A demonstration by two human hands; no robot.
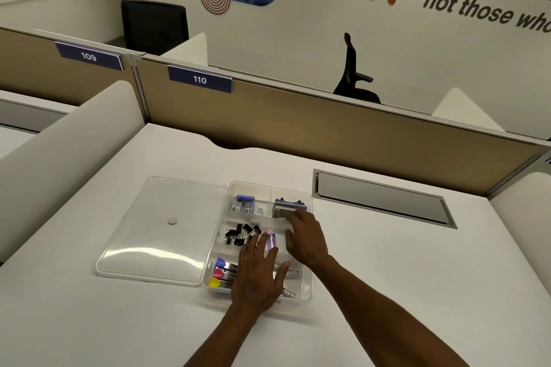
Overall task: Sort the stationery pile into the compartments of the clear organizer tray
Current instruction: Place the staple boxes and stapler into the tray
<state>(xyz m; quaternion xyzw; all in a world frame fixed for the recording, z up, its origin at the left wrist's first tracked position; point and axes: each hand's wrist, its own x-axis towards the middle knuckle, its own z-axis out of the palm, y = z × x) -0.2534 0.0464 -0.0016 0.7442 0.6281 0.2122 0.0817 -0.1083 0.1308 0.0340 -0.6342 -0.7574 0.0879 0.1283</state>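
The clear organizer tray (307, 289) sits on the white desk. Its back left compartment holds small staple boxes (245, 205). A purple stapler (287, 208) lies in the back right one. Black binder clips (242, 234) fill the middle left compartment. Coloured clips (219, 272) in blue, pink and yellow lie at the front left. My left hand (259, 274) lies flat over the tray's front, fingers spread, touching a pale pink item (270, 241). My right hand (304, 237) reaches over the tray's right side, with fingertips at the stapler; whether it grips anything I cannot tell.
The tray's clear lid (158, 229) lies flat to the left, touching the tray. A grey cable hatch (384, 198) is set in the desk at the right. A tan partition (328, 125) closes the desk's far edge.
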